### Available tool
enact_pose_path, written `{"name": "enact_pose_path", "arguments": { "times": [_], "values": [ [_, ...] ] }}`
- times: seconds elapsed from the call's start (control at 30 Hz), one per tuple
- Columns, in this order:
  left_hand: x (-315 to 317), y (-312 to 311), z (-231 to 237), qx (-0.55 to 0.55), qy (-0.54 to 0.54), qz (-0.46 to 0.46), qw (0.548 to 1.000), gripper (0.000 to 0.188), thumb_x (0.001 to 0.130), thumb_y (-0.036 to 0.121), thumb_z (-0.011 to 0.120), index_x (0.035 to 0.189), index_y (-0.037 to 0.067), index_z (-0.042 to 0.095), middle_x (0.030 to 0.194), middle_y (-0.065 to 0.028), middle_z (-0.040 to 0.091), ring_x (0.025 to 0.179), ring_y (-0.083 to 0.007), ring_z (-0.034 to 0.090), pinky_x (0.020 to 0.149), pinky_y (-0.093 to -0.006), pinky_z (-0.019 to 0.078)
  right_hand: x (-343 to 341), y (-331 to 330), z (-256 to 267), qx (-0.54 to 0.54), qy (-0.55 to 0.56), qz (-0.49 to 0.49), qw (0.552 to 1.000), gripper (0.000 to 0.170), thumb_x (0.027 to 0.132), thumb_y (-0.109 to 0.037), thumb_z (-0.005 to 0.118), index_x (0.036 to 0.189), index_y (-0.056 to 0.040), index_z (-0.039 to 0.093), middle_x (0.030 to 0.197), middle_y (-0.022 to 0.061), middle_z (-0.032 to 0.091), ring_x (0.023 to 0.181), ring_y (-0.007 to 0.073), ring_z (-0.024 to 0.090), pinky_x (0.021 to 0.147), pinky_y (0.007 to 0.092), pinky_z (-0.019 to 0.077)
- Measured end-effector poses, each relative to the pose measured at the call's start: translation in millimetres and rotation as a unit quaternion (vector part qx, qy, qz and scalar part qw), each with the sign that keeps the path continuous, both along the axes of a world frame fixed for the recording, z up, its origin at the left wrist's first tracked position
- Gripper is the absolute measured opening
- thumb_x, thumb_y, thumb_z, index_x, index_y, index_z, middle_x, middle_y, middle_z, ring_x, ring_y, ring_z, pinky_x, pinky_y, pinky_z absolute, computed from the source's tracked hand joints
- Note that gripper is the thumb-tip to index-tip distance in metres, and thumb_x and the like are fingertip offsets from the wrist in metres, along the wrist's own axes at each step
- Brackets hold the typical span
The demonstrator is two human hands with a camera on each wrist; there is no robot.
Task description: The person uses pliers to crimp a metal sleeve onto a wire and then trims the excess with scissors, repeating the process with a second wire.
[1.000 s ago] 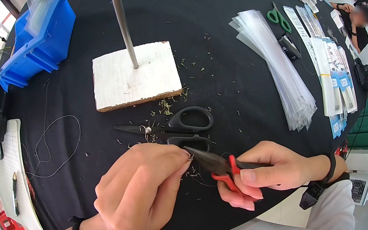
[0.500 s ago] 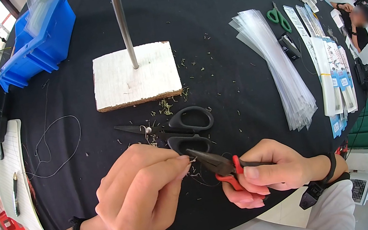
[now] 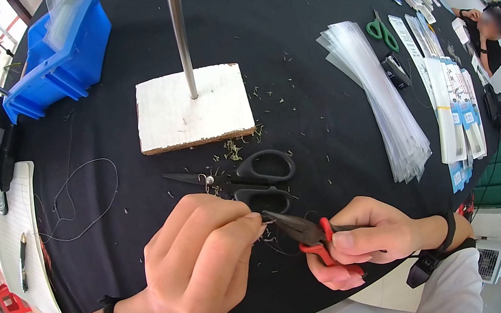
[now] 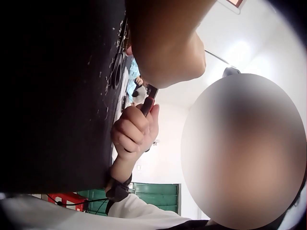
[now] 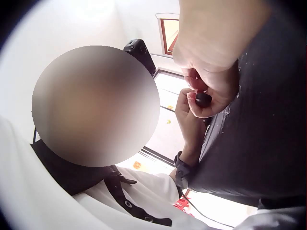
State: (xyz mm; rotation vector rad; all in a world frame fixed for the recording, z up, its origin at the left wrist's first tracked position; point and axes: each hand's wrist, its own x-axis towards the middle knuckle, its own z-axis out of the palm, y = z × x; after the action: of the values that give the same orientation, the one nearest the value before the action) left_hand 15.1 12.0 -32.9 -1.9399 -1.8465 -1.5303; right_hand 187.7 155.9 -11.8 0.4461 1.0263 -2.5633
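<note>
My right hand (image 3: 374, 232) grips needle-nose pliers (image 3: 301, 229) with red and black handles, fingers wrapped round the grips. The pliers' dark tips reach to the fingertips of my left hand (image 3: 204, 259), whose thumb and forefinger pinch a small thin piece (image 3: 268, 222). Mostly hidden by the fingers, its kind I cannot tell. Just beyond both hands lie black-handled scissors (image 3: 265, 166), open on the black cloth. In the left wrist view the right hand (image 4: 132, 129) shows round the pliers' handle (image 4: 148, 106); the right wrist view shows a dark handle end (image 5: 203, 99).
A white block (image 3: 195, 116) with an upright metal rod (image 3: 180, 36) stands beyond the scissors, green scraps beside it. Clear plastic sleeves (image 3: 380, 103), green scissors (image 3: 383, 34) and packets lie right. A blue bin (image 3: 62, 65), looped thread (image 3: 114, 184) and notebook (image 3: 13, 207) are left.
The head view has shifted slightly. The pliers' tips have moved a little down and right by the left fingertips. Both hands keep their hold.
</note>
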Motion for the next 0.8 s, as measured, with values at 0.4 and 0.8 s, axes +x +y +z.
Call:
{"name": "enact_pose_path", "arguments": {
  "times": [0.4,0.8],
  "values": [
    [-1,-4,5,-0.047,0.023,-0.039,0.998,0.018,0.068,-0.016,0.055,0.083,-0.006,0.051,0.072,-0.0162,0.055,0.058,-0.0268,0.049,0.052,-0.0323,0.0426,-1,-1,1,-0.040,-0.005,0.001,0.999,0.044,0.099,-0.026,0.043,0.062,-0.0022,0.038,0.077,0.0156,0.051,0.062,0.0166,0.044,0.052,0.0279,0.0381],
    [3,-3,6,-0.036,-0.069,-0.046,0.996,0.021,0.063,-0.017,0.054,0.080,-0.004,0.052,0.071,-0.0152,0.054,0.058,-0.0251,0.049,0.052,-0.0305,0.0414,0,2,6,0.044,0.010,0.029,0.999,0.036,0.097,-0.024,0.046,0.083,0.0080,0.052,0.076,0.0122,0.053,0.060,0.0122,0.045,0.051,0.0254,0.0369]
  ]
}}
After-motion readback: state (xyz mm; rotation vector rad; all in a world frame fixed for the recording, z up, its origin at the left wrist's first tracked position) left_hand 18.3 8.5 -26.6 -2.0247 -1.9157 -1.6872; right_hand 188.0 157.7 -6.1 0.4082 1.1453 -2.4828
